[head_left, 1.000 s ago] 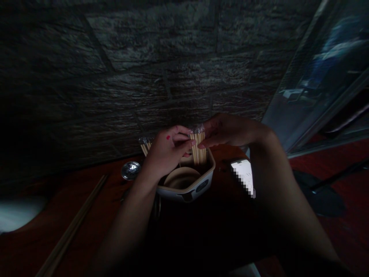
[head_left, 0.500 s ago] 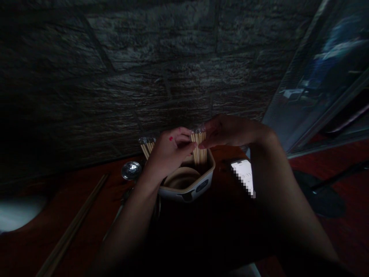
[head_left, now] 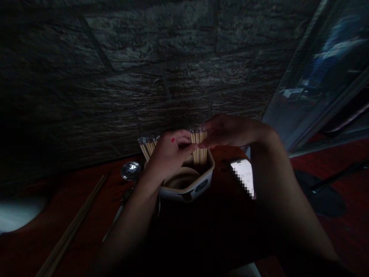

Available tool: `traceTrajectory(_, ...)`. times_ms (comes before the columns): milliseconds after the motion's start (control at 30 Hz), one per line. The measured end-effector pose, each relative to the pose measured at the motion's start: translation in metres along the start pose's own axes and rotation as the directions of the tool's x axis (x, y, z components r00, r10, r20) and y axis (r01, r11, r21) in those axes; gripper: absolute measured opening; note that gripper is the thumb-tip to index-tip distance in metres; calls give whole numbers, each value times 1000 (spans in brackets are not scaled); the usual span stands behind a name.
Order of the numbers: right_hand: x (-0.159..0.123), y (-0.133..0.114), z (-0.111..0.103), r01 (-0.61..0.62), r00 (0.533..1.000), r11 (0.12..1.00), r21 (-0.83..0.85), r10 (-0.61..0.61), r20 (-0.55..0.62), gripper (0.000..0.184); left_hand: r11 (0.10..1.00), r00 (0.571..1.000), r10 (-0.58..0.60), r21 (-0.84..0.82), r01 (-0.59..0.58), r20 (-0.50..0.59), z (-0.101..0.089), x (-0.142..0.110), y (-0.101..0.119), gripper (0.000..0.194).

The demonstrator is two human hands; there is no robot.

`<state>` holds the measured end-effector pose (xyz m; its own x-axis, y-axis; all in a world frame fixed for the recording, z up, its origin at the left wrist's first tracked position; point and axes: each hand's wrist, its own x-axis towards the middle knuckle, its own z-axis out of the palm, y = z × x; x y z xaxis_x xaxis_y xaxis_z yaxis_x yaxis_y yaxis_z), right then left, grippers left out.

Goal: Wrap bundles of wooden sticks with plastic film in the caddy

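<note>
Upright in the right rear part of a white and tan caddy (head_left: 184, 194) stands a bundle of wrapped chopsticks (head_left: 199, 154), clear plastic showing at the tops. My left hand (head_left: 173, 152) has its thumb and fingers closed on the bundle's left side. From the right, my right hand (head_left: 219, 130) pinches the same bundle near its upper end. More wrapped chopsticks (head_left: 147, 147) lean at the caddy's left rear, partly behind my left hand. A round tan hollow (head_left: 183, 177) shows in the front of the caddy.
A slotted metal ladle (head_left: 130, 171) and long chopsticks (head_left: 73, 223) lie on the dark wooden table (head_left: 115, 192) at left. A lit phone (head_left: 243, 175) rests near my right forearm. Behind the caddy rises a stone wall (head_left: 178, 77); a glass door (head_left: 311, 88) stands at right.
Both hands stay on the bundle with barely any shift. My left hand has moved slightly right, and a little more of the left chopsticks shows.
</note>
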<state>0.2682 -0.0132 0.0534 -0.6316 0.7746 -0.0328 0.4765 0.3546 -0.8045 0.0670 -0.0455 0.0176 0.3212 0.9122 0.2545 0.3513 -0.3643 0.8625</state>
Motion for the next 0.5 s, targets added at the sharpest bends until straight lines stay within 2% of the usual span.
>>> traceTrajectory(200,1,-2,1,-5,1000,1000,-2,5,22,16,992,998,-47,-119,52,39,-2,0,2,24)
traceTrajectory(333,0,-1,0,28,999,997,-71,-25,38,16,973,995,-98,-211,95,-1,-4,0,2,27)
traceTrajectory(500,0,0,-1,53,998,993,-107,-49,35,19,977,997,-73,-202,69,-13,-4,0,0,25)
